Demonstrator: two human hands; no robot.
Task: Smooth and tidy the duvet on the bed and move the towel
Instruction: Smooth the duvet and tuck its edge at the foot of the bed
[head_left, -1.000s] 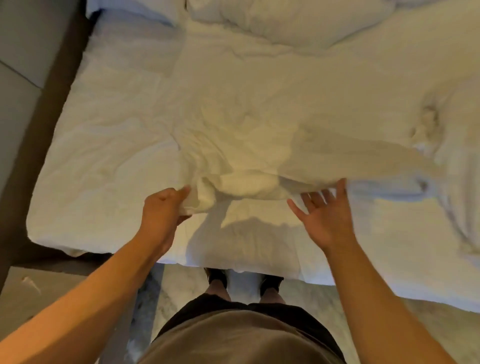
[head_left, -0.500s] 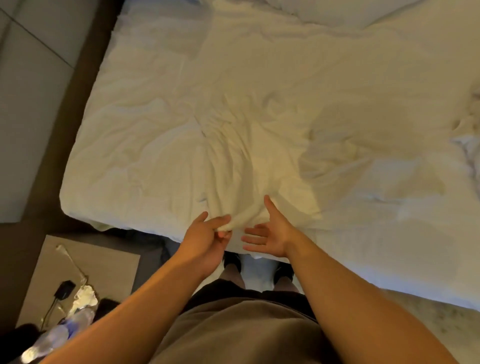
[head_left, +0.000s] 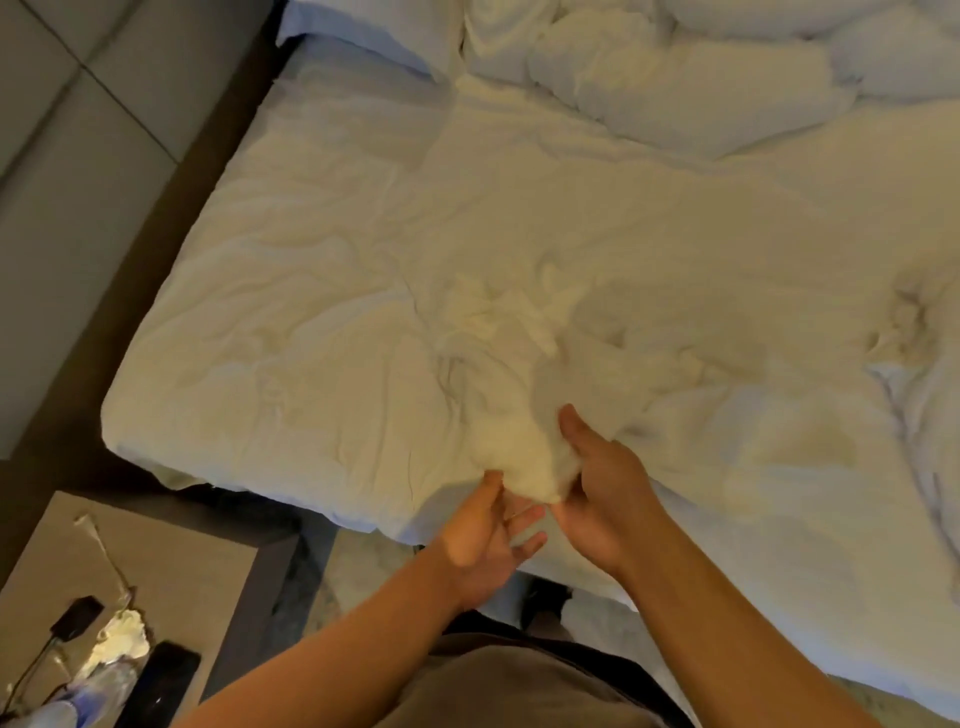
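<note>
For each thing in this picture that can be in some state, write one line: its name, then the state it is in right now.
Duvet: spread over the bed, wrinkled, bunched at the near edge.
Left hand: fingers loose, touching the bunched fold from below.
Right hand: thumb up, gripping the bunched fold.
Pillows: crumpled, piled at the head of the bed.
Bedside table: holds a phone, cable and bottle.

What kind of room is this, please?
Probably a bedroom, perhaps in a hotel. A bed with a rumpled white duvet fills the view, pillows lie at its head, and a nightstand stands beside it. Both hands work at the duvet's near edge.
</note>
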